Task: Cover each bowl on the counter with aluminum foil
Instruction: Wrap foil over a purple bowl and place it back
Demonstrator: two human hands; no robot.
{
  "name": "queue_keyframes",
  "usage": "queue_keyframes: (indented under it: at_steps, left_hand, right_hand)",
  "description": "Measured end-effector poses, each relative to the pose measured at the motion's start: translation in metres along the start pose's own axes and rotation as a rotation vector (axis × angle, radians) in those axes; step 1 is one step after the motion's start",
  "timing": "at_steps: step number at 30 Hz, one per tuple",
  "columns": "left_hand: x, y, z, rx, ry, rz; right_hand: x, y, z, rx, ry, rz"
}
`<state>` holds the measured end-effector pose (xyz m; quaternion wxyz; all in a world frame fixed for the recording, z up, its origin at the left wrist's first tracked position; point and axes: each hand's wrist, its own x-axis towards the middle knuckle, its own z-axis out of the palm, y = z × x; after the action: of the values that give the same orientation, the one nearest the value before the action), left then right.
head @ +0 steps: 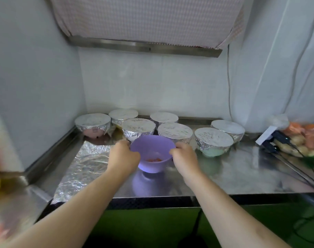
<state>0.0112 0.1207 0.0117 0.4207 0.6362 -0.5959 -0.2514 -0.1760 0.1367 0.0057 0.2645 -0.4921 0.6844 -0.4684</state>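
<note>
From the head camera, the left hand (124, 155) and the right hand (184, 156) curl their fingers round opposite sides of the rim of an uncovered lilac plastic bowl (152, 154), which holds a few red bits and sits on the steel counter (242, 169), near its front edge. Just left of it a crinkled sheet of aluminium foil (82, 167) lies flat on the counter. Behind stand seven foil-covered bowls (175, 132), and a bag of orange and pale vegetables (299, 138) lies at far right.
</note>
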Motion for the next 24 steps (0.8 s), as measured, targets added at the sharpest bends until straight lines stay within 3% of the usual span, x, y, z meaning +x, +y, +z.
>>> queue_keyframes:
  at_steps: [9, 15, 21, 24]
  left_hand:
    - [-0.008, -0.027, 0.005, -0.118, -0.014, 0.012]
    - [0.009, -0.047, -0.027, -0.06, 0.045, -0.067]
    - [0.027, -0.082, -0.077, 0.166, 0.136, -0.118]
    - [0.031, -0.099, -0.094, 0.285, 0.124, -0.181]
  right_hand:
    - [0.001, 0.013, 0.005, -0.108, -0.024, -0.053]
    - [-0.012, -0.019, 0.021, -0.327, -0.004, -0.287]
    - [-0.042, -0.067, 0.086, -0.414, -0.315, -0.555]
    - [-0.049, -0.073, 0.127, -0.479, -0.505, -0.576]
